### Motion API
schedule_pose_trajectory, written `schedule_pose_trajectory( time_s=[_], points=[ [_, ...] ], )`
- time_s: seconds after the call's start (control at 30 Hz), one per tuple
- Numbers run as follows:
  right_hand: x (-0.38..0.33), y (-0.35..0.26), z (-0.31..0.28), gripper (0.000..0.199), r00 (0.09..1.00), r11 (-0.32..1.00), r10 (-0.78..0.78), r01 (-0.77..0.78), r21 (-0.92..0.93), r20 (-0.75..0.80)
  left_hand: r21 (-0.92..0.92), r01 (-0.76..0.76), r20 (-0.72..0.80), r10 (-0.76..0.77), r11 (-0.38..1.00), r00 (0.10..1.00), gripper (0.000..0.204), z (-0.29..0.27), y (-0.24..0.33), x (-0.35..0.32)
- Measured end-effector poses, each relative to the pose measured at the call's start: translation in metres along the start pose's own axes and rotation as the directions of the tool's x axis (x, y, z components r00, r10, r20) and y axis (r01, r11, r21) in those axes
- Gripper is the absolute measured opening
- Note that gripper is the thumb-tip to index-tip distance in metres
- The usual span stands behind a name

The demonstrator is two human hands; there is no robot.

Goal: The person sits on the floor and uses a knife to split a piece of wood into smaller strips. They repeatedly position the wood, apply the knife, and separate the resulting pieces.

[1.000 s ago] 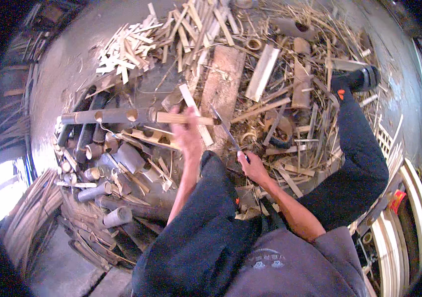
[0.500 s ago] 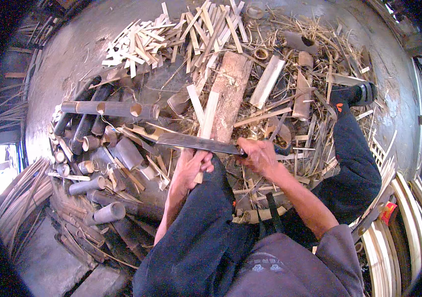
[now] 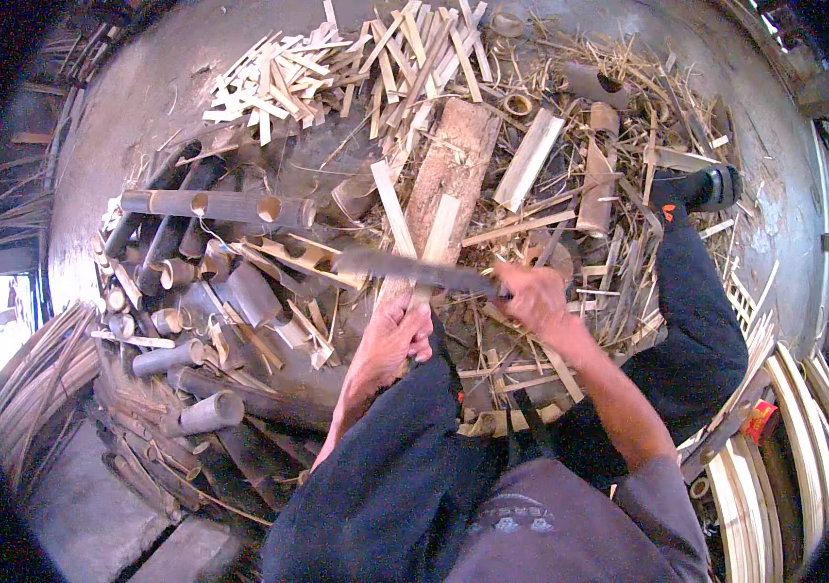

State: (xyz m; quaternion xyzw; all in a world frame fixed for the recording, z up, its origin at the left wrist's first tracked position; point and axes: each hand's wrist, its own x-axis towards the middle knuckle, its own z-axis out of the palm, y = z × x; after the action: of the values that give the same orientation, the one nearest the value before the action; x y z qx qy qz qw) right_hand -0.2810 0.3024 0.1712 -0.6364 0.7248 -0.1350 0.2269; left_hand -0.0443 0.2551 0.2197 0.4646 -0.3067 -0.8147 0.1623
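My right hand point(image 3: 536, 297) is closed around the handle of a machete point(image 3: 405, 268), its long dark blade pointing left and smeared by motion. The blade crosses over a pale bamboo strip point(image 3: 441, 225); whether it touches the strip, I cannot tell. My left hand point(image 3: 399, 335) grips the lower part of that strip just below the blade, beside my left knee. A second pale bamboo strip point(image 3: 392, 206) slants close by to the left, its lower end hidden behind the blade. Beneath and beyond both strips lies a worn wooden board point(image 3: 460, 146).
Piles of cut bamboo strips point(image 3: 273, 83) lie at the far left. Bamboo tubes point(image 3: 220, 207) and offcuts crowd the left side. Shavings and bamboo pieces point(image 3: 601, 185) cover the floor on the right, near my outstretched foot point(image 3: 710, 187). Long pale slats point(image 3: 740, 496) stand at lower right.
The machete and my right hand have shifted right. My left hand has moved slightly right, and the upper end of its strip has swung right over the board.
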Motion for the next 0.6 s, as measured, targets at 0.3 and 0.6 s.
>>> schedule_pose_trajectory(
  time_s=[0.3, 0.6],
  points=[
    [0.014, 0.090, -0.027, 0.032, 0.880, 0.917, 0.369, -0.292, 0.272, -0.298, 0.364, -0.233, -0.312, 0.354, 0.902, 0.882, 0.021, -0.070, -0.008, 0.034],
    [-0.038, 0.071, 0.049, 0.042, 0.834, 0.763, 0.539, -0.543, 0.351, 0.118, 0.902, -0.171, -0.305, 0.866, 0.395, 0.396, 0.041, -0.151, 0.194, 0.123]
  ],
)
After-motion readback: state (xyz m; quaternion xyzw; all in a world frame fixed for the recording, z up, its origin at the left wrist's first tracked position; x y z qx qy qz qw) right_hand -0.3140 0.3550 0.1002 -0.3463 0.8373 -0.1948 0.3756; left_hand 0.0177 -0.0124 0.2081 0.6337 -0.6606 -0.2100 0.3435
